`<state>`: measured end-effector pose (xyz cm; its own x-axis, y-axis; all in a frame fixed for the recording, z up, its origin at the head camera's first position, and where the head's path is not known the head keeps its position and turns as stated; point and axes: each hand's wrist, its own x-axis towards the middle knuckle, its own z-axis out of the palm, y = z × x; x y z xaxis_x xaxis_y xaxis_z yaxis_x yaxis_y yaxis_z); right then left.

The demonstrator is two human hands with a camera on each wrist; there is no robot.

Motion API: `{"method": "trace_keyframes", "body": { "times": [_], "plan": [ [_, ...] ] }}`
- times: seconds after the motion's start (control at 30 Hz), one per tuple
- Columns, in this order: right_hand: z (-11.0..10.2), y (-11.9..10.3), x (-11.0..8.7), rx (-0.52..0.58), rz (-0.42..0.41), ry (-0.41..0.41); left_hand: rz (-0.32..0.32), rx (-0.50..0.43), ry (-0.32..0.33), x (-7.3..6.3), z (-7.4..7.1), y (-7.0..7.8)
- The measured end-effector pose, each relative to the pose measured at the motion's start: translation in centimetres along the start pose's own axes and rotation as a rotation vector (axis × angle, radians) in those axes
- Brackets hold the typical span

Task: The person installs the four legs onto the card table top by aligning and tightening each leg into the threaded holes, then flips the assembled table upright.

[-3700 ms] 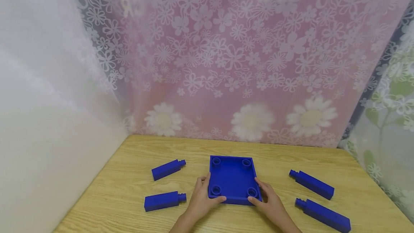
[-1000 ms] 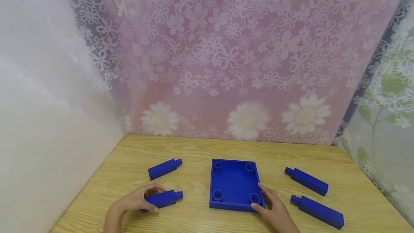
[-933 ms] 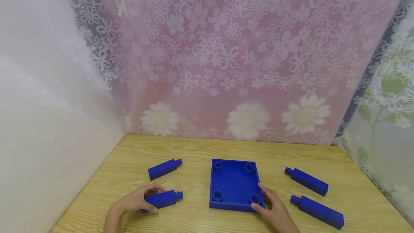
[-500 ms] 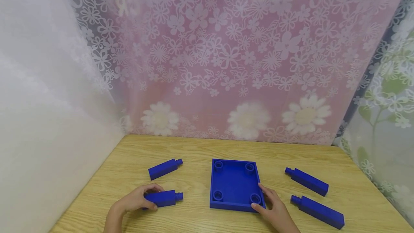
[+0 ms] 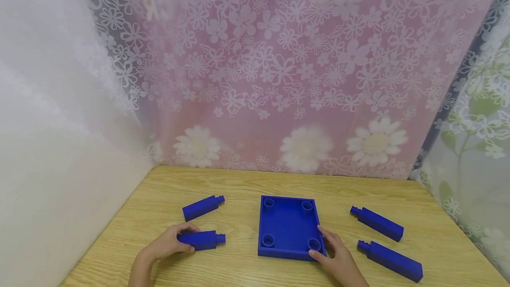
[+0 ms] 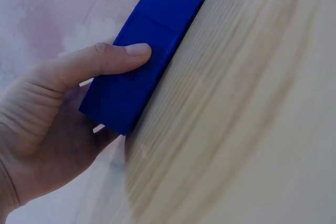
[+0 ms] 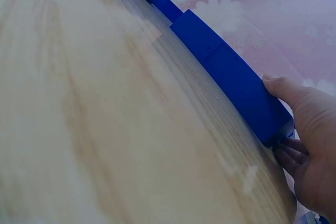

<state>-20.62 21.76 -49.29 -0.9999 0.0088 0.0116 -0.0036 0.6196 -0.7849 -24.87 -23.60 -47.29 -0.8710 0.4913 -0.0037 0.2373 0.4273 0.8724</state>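
My left hand point(image 5: 171, 242) grips a blue square-sided table leg point(image 5: 203, 240) by its blunt end, the threaded tip pointing right. In the left wrist view the thumb lies along one face of the leg point(image 6: 139, 72), close over the table surface, with the fingers mostly hidden behind. My right hand point(image 5: 335, 256) holds the near right corner of a shallow blue square tabletop point(image 5: 288, 223), which lies with its rim up and a round socket in each corner. In the right wrist view, that thumb presses the side of the tabletop point(image 7: 226, 77).
A second blue leg point(image 5: 202, 208) lies beyond my left hand. Two more, a farther leg point(image 5: 378, 223) and a nearer leg point(image 5: 392, 260), lie right of my right hand. The wooden table point(image 5: 239, 180) ends at a pink flowered curtain point(image 5: 255, 79) and a white left wall point(image 5: 71, 145).
My left hand has left the tabletop's left side and taken hold of the near left leg. Over the last second that leg has risen slightly and levelled. My right hand keeps its corner.
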Motion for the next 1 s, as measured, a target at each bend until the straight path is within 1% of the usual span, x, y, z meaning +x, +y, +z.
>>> {"method": "trace_keyframes", "body": {
  "times": [0.2,0.4,0.53,0.67,0.87,1.0],
  "plan": [
    [0.2,0.0,0.0,0.013,0.002,-0.005,0.013,0.023,0.058,0.2,0.2,0.3],
    [0.1,0.0,-0.1,-0.005,0.002,-0.004,-0.01,0.028,0.112,0.8,0.6,0.8],
    [0.1,0.1,0.0,-0.005,-0.001,0.001,-0.013,0.021,0.129,1.3,1.1,1.3],
    [0.2,0.2,0.1,0.002,-0.006,0.003,0.018,0.012,0.133,1.9,1.8,1.9],
    [0.2,0.2,0.1,0.004,-0.006,0.003,0.095,0.058,0.186,2.8,2.9,2.9],
    [0.2,0.2,0.1,0.005,-0.012,0.004,0.102,0.075,0.218,3.5,3.5,3.3]
  ]
}}
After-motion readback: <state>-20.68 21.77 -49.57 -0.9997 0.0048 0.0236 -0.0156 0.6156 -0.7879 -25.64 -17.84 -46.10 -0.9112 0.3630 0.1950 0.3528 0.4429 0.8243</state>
